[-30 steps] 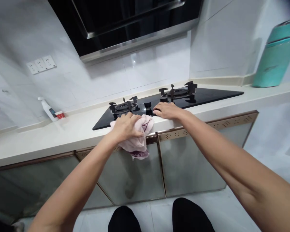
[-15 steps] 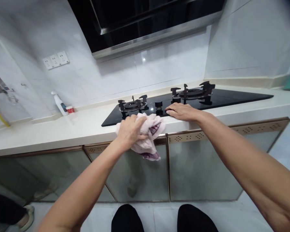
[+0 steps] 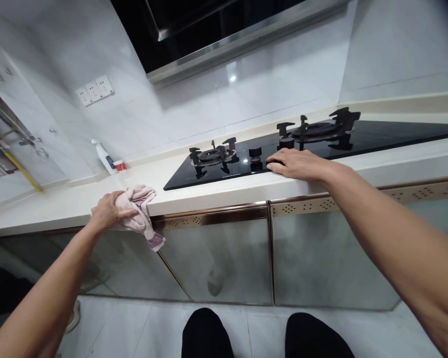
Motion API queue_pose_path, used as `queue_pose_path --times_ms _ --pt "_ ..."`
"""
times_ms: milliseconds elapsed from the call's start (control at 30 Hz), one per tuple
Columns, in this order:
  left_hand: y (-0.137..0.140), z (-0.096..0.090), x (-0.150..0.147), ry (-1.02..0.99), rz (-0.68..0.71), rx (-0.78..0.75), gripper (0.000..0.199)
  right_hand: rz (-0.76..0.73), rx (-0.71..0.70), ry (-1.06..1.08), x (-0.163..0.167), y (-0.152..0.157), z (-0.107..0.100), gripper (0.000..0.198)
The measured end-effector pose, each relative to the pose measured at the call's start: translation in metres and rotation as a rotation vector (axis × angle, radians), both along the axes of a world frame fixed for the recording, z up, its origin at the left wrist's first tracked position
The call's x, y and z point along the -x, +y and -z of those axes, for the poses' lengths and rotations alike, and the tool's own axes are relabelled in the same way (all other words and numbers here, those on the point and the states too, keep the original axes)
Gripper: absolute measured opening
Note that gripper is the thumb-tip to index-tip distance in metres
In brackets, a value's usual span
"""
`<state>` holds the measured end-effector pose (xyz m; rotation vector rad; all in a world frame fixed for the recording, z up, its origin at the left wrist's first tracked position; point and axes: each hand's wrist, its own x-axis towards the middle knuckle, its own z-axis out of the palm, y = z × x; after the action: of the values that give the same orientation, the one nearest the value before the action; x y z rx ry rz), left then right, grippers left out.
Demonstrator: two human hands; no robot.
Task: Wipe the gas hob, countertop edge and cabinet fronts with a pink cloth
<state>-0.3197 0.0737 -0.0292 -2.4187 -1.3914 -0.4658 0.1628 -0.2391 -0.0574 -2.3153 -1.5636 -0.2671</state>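
Observation:
My left hand (image 3: 107, 211) is closed around a pale pink cloth (image 3: 136, 206) and presses it against the front edge of the white countertop (image 3: 144, 174). A purple-trimmed corner of the cloth hangs down past the counter edge. Left of the black gas stove (image 3: 224, 171), the cloth and hand are apart from its glass. My right hand (image 3: 294, 163) rests on the stove's front edge, fingers stretched out and holding nothing. Close to those fingers are two black control knobs, one of them a left knob (image 3: 255, 153).
A white bottle (image 3: 103, 155) and a red-and-white cup (image 3: 119, 165) stand at the back left. The range hood (image 3: 246, 47) hangs above. Glass-fronted cabinet doors (image 3: 224, 258) lie below the counter. Another person's foot (image 3: 73, 317) shows at lower left.
My left hand has slid the cloth leftward along the counter edge, away from the stove front. My right hand stays on the stove edge. The view has shifted slightly.

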Motion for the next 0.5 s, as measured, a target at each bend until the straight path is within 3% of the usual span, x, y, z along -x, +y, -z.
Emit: queue_pose_path --times_ms 133,233,500 --pt "-0.028 0.009 -0.014 0.042 0.021 -0.128 0.067 0.013 0.013 -0.006 0.003 0.001 -0.002 0.057" --pt "-0.066 0.017 -0.045 0.085 0.136 -0.204 0.069 0.015 0.010 -0.004 0.002 0.002 -0.001 0.057" --pt "-0.165 0.023 -0.180 0.064 0.540 -0.248 0.070 0.009 0.005 -0.008 -0.001 0.003 0.000 0.056"
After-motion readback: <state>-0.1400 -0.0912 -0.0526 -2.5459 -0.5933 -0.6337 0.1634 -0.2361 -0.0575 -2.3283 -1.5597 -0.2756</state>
